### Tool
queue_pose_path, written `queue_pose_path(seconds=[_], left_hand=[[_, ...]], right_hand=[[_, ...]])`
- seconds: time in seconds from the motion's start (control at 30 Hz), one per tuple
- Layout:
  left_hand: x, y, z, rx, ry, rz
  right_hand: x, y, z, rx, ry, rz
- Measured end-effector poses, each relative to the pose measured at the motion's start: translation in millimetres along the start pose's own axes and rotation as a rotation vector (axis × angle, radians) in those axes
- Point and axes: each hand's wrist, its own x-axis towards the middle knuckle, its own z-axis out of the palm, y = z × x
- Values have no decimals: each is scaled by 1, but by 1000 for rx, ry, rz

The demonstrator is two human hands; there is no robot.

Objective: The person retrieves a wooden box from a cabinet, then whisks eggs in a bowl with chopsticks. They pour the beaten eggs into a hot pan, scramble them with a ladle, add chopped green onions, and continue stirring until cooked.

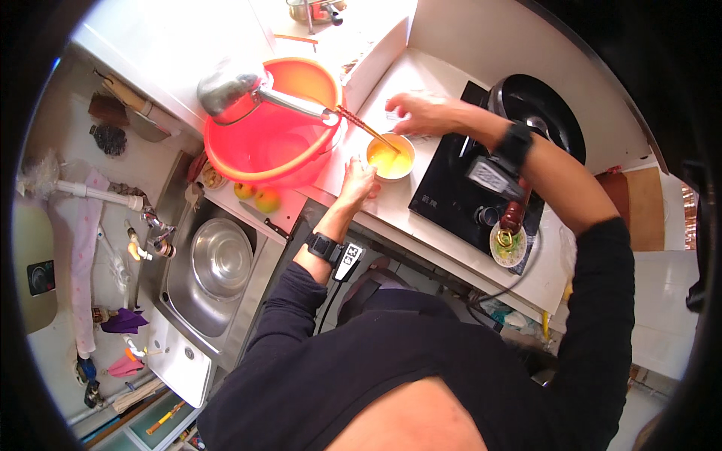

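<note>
A small bowl holds yellow liquid that looks like beaten egg. A pair of chopsticks with patterned dark red ends leans in it, tips in the liquid. My left hand grips the bowl at its near left side, fingers against the wall and rim. Just beyond the bowl, my right hand is blurred, its fingers spread and bent. I see nothing held in it. A pale striped thing lies partly hidden behind its fingers.
Left stands a red bucket with a metal ladle-like pot across its rim. To the right are an induction cooker, a black wok and a dish of chopped greens under a red-handled object. A knife lies near the sink.
</note>
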Motion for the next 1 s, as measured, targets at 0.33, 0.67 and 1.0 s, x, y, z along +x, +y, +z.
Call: queue_pose_path(seconds=[0.33, 0.67, 1.0], left_hand=[[28, 3, -5, 224, -65, 117], [7, 59, -6, -295, -416, 170], [2, 227, 86, -133, -578, 329]], right_hand=[[97, 27, 79, 4, 164, -73], [-41, 25, -27, 512, 205, -42], [-207, 60, -103, 576, 676, -3]])
